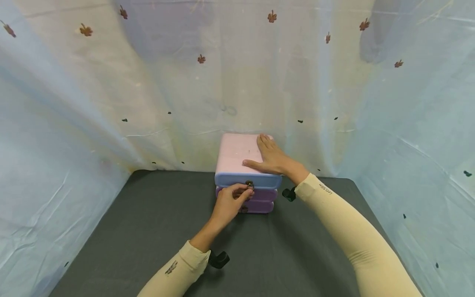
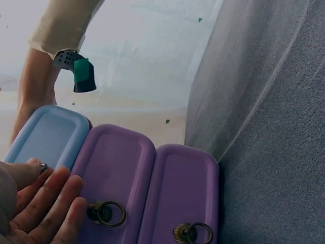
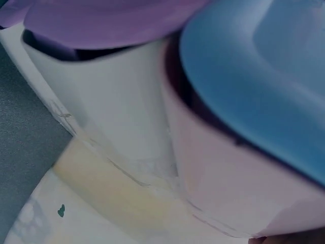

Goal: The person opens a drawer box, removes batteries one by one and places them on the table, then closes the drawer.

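A small drawer cabinet with a pink top (image 1: 237,149) stands upright on the dark table. Its top drawer has a light-blue front (image 1: 227,180); below are two purple drawers (image 1: 266,194). My left hand (image 1: 226,205) pinches the metal ring pull (image 1: 250,186) of the blue drawer between thumb and finger, the other fingers loosely bent. Flat on the pink top lies my right hand (image 1: 273,160), fingers straight and thumb spread. In the right wrist view a narrow dark gap shows between the blue front (image 3: 244,96) and the pink casing (image 3: 218,178).
Each purple drawer has a brass ring pull (image 2: 118,216). The dark tablecloth (image 1: 159,214) extends around the cabinet. Behind and at both sides hangs a pale patterned curtain (image 1: 252,90). Dark wrist-worn devices (image 1: 219,260) sit by both sleeves.
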The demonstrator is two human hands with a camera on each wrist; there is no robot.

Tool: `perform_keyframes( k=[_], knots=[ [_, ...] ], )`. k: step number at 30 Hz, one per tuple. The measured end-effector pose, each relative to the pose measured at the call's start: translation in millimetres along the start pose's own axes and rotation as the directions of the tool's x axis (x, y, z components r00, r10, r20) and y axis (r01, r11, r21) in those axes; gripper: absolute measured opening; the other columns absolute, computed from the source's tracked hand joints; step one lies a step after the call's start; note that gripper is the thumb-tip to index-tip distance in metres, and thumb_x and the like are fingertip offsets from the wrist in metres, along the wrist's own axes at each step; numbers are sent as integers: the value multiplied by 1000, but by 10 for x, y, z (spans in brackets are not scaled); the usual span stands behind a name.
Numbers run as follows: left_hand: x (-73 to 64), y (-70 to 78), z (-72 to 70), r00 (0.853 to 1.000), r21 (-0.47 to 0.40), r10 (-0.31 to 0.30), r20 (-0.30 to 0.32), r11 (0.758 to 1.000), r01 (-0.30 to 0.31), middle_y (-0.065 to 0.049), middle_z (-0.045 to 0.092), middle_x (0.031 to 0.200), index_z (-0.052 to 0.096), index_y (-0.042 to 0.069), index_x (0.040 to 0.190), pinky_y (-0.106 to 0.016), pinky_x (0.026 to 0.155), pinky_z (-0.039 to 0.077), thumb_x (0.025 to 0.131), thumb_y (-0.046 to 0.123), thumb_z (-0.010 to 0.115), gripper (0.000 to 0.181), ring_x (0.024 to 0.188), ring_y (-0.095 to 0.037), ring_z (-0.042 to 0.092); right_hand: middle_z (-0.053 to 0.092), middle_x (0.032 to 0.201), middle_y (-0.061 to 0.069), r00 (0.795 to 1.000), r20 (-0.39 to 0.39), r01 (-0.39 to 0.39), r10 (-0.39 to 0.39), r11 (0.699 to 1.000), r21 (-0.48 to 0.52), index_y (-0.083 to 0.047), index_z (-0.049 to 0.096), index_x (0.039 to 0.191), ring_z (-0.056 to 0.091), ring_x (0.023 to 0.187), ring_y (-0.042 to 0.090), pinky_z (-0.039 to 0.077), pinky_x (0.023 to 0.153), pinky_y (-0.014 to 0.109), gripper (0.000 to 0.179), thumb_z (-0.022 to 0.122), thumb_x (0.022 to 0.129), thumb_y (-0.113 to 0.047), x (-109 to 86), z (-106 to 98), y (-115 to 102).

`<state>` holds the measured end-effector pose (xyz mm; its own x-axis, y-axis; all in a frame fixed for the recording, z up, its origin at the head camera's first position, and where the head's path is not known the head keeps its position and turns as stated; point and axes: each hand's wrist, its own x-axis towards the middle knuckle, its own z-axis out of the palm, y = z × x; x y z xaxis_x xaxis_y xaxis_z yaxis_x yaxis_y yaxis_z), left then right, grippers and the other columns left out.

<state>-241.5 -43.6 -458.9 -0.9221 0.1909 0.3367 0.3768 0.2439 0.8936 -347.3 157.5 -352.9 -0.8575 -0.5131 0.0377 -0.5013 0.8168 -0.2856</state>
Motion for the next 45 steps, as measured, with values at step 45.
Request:
perform_keyframes(
  k=[45],
  knots=[
    [-214, 84, -60, 999, 65, 25, 25, 998, -26, 3, 82, 92, 81, 12, 103, -26, 73, 61, 104, 27, 75, 16, 82, -12, 78, -8, 179, 19, 1000, -12, -19, 19, 1000, -10, 1, -3, 170, -9, 166, 30, -3, 133, 45, 116, 50, 99, -76, -2, 31, 2]
  ],
)
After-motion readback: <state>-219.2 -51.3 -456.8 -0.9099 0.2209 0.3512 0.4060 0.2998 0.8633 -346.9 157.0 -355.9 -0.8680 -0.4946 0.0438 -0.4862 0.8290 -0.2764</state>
